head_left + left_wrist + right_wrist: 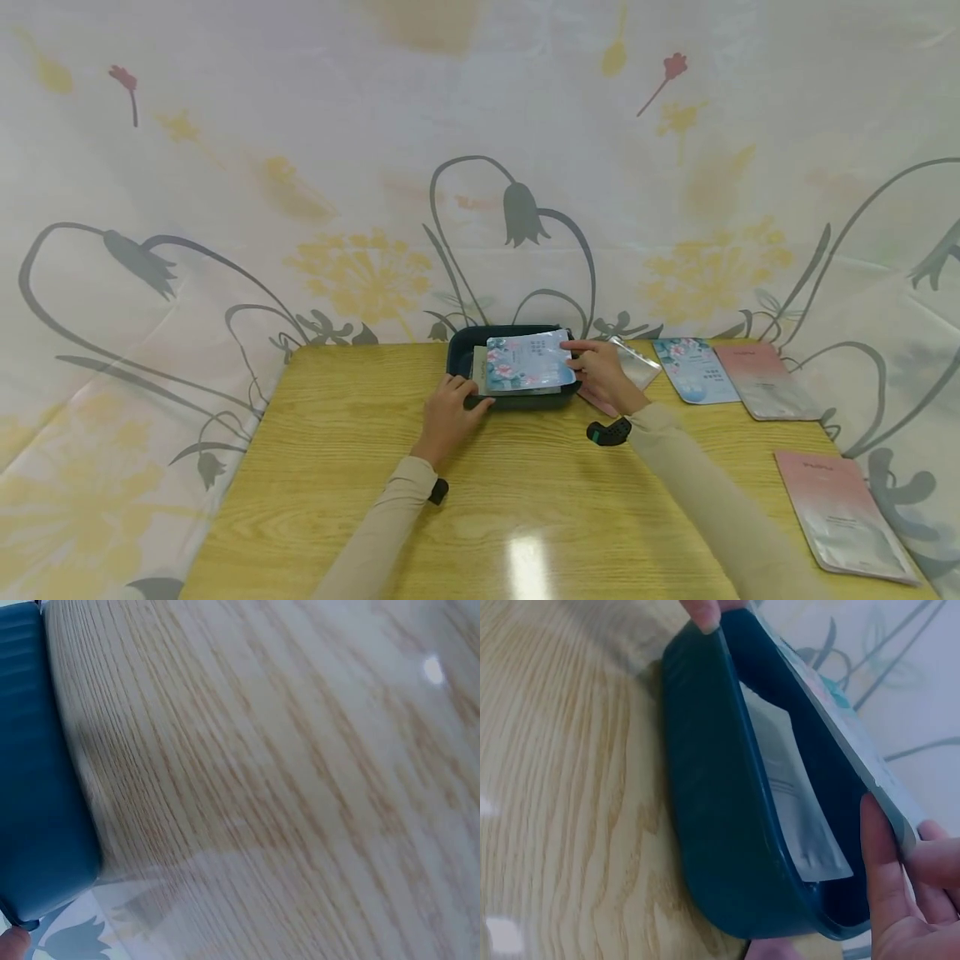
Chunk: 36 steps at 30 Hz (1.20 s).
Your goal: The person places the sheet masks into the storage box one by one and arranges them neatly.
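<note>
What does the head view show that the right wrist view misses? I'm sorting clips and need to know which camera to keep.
Only the head view shows both hands at once: the left hand on the tray's near left edge and the spare packets lying on the table to the right. Only the right wrist view shows a silvery packet lying inside the tray, under the raised one. Both show the dark tray, the floral packet pinched by the right hand, and the wooden table.

Left hand [450, 408] rests fingers forward; right hand [603, 375] pinches, both arms extended.
</note>
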### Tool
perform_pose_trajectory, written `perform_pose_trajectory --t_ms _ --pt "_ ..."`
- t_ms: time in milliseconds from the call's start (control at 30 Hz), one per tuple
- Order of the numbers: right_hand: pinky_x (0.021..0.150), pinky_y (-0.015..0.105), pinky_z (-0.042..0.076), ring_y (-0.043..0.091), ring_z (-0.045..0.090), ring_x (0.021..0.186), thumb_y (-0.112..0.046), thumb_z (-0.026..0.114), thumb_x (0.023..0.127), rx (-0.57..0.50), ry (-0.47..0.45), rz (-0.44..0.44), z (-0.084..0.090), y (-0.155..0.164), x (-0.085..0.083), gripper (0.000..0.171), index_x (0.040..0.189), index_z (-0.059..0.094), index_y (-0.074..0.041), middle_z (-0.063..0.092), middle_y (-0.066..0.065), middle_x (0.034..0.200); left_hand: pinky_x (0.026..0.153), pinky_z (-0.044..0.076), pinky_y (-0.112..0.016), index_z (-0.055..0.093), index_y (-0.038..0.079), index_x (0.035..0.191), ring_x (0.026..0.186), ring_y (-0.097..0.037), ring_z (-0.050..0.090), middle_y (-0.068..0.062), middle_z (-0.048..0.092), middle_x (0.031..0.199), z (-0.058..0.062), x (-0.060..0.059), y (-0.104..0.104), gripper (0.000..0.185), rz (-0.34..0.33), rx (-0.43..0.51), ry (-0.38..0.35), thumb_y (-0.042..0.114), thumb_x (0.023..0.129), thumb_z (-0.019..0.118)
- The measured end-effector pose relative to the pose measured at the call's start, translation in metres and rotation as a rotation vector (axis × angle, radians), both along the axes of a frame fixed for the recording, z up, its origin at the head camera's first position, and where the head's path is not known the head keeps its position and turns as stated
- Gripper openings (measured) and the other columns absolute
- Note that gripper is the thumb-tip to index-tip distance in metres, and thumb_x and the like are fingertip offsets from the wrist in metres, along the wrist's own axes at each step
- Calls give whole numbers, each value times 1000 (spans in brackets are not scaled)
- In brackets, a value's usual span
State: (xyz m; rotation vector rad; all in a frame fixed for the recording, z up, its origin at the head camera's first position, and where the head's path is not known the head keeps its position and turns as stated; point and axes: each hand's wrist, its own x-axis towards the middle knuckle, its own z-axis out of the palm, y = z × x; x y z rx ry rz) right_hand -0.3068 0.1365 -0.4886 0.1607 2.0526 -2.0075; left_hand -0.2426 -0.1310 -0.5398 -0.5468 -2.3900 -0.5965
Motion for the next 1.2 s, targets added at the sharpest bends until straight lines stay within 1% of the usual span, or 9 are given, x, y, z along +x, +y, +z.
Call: perform_pose_trajectory --t_ms 67,233,567,700,800,867,933,1067,1200 --pt "54 26 37 15 40 57 10 48 80 -26 -4 -3 -4 -4 -2 41 119 52 -2 44 13 118 50 40 -26 61 14 73 68 -14 45 0 55 73 1 0 0 25 -5 3 10 35 70 73" --pt "58 29 39 17 44 60 10 46 80 3 26 20 -14 -11 -4 42 119 53 -3 42 14 118 49 40 -25 60 15 73 67 -13 45 2 54 73 0 -1 0 25 -3 -3 32 35 68 74" --pt "72 33 45 27 48 102 5 44 83 88 89 37 -20 -22 -7 39 120 52 -4 39 14 129 49 40 -24 60 16 73 66 -13 45 4 53 72 -3 -2 0 25 4 -32 47 38 69 72" --pt "67 31 47 22 53 92 4 48 83 128 114 29 -20 -28 -9 34 115 56 -3 44 14 123 49 40 -24 60 15 72 66 -13 44 4 53 72 -3 -2 -1 26 3 -23 49 37 69 73" --pt "54 28 43 16 50 63 5 51 80 169 143 12 -21 -33 -9 32 111 58 -1 50 18 114 48 39 -24 60 15 71 66 -13 45 4 54 72 -3 -2 -1 26 9 -29 54 37 68 73" --pt "46 26 37 13 40 49 6 52 77 250 192 8 -22 -36 -10 31 107 60 1 54 19 106 48 39 -23 59 16 71 66 -13 45 4 54 72 -3 -2 0 26 14 -35 49 38 68 73" --pt "43 27 30 15 31 44 8 51 73 355 250 9 -23 -39 -10 32 102 62 2 57 20 98 47 39 -24 59 16 71 66 -12 45 4 53 73 -3 -2 0 26 18 -38 39 38 69 73" --pt "44 26 28 16 36 51 5 47 66 654 360 42 -23 -43 -9 36 97 65 0 61 15 93 48 39 -24 58 16 71 66 -13 45 4 53 73 -3 -1 0 26 22 -35 31 37 68 74" --pt "46 25 30 17 38 53 3 47 66 822 392 81 -21 -46 -7 38 99 65 -3 62 11 87 47 38 -24 59 15 70 65 -13 45 3 53 72 -1 -1 0 26 18 -25 41 36 67 75"
